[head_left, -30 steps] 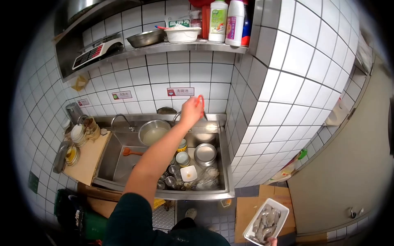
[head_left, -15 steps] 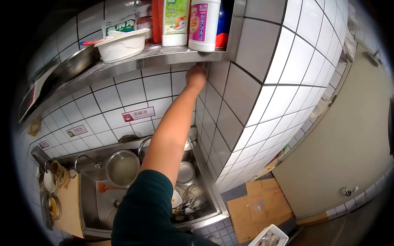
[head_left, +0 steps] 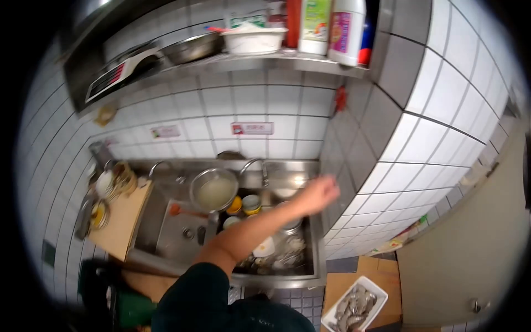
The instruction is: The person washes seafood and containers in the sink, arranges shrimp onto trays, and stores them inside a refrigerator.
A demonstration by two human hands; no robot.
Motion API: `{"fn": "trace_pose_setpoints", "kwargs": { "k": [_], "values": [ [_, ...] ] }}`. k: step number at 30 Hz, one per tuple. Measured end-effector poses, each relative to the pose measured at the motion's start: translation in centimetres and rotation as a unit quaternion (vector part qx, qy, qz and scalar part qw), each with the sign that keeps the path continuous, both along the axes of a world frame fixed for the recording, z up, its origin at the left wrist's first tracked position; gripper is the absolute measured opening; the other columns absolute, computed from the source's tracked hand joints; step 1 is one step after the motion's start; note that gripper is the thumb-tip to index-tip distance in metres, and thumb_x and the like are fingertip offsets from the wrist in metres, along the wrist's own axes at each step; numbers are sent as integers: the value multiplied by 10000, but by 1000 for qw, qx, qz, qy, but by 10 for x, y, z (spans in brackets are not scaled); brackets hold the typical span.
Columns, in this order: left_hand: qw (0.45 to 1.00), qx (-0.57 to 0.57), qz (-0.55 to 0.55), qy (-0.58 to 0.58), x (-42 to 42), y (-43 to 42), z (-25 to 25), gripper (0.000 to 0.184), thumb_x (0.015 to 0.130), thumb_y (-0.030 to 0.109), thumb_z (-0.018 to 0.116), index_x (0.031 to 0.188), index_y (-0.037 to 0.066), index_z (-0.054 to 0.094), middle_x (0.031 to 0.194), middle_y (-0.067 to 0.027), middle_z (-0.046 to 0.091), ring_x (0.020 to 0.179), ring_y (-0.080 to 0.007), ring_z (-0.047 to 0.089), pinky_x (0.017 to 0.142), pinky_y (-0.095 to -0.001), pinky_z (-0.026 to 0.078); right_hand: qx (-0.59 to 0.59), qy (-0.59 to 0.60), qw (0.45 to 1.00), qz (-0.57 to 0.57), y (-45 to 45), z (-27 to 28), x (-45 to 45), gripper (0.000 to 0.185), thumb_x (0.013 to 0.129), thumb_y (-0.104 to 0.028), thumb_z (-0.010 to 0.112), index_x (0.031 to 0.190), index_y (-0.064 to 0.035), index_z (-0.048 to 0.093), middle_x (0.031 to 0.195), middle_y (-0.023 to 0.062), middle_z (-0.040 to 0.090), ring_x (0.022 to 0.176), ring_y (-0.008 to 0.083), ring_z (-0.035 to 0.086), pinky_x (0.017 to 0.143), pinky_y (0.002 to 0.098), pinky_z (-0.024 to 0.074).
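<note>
My left hand (head_left: 322,195) is in mid-air over the right side of the sink (head_left: 316,243), blurred by motion, and its fingers cannot be made out clearly. Red-handled scissors (head_left: 340,99) hang on the tiled wall under the shelf's right end, apart from that hand. At the lower right is a white tray (head_left: 330,315) of raw shrimp (head_left: 355,305). My right hand (head_left: 359,328) grips its lower edge, almost wholly cut off by the frame.
The sink holds a metal bowl of cloudy water (head_left: 214,191), cups and dishes. A steel shelf (head_left: 221,65) above carries a scale (head_left: 119,74) and bottles (head_left: 347,33). Dishes stand on a wooden board (head_left: 123,221) at left. Cardboard (head_left: 384,274) lies on the floor.
My left hand reached up under the shelf with the red scissors, let them go at the wall, and came back down. The view swung up and then down again.
</note>
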State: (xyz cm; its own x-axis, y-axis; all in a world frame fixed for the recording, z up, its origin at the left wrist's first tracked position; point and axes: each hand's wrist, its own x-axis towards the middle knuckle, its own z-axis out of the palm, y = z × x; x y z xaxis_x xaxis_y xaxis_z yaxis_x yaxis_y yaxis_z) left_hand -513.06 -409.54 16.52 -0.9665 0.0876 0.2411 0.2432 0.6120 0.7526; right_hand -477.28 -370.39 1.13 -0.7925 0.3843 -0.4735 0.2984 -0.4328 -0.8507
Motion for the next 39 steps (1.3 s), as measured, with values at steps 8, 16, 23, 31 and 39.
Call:
{"fn": "trace_pose_setpoints", "kwargs": {
  "k": [8, 16, 23, 31, 39],
  "values": [
    [786, 507, -13, -353, 327, 36, -141, 806, 1011, 337, 598, 1614, 169, 89, 1407, -178, 494, 1097, -238, 613, 877, -369, 574, -68, 140, 906, 393, -99, -5, -123, 540, 815, -198, 550, 1308, 19, 521, 1216, 133, 591, 1129, 289, 570, 992, 417, 455],
    [713, 622, 320, -45, 461, -14, -146, 614, 978, 119, 567, 1541, 141, 321, 1303, -98, 598, 1122, -237, 634, 846, -378, 597, -29, 119, 687, 717, -282, 10, -97, 673, 969, -216, 612, 1538, -16, 316, 1498, 151, 432, 1344, 263, 433, 1115, 365, 347],
    [617, 581, 516, 124, 580, -155, -184, 602, 969, 30, 449, 1544, 143, 309, 1292, -113, 572, 1052, -275, 669, 779, -371, 618, 74, 251, 664, 700, -314, 19, -73, 657, 965, -90, 622, 1538, -20, 310, 1549, 136, 377, 1379, 269, 426, 1083, 373, 409],
    [551, 503, 632, 210, 689, -473, -279, 378, 980, 122, 559, 1354, 90, 515, 1179, -105, 607, 982, -243, 647, 703, -359, 605, 164, 125, 892, 403, -267, -7, -86, 482, 984, -202, 632, 1380, 41, 507, 1416, 165, 486, 1211, 285, 552, 969, 414, 548],
    [442, 385, 809, -35, 687, -708, -315, 630, 1015, 294, 564, 1537, 61, 300, 1410, -204, 497, 1079, -411, 613, 750, -473, 611, 277, 215, 897, 269, -215, -10, -84, 516, 977, -108, 626, 1442, 22, 443, 1303, 159, 584, 1102, 219, 602, 904, 340, 520]
  ]
}}
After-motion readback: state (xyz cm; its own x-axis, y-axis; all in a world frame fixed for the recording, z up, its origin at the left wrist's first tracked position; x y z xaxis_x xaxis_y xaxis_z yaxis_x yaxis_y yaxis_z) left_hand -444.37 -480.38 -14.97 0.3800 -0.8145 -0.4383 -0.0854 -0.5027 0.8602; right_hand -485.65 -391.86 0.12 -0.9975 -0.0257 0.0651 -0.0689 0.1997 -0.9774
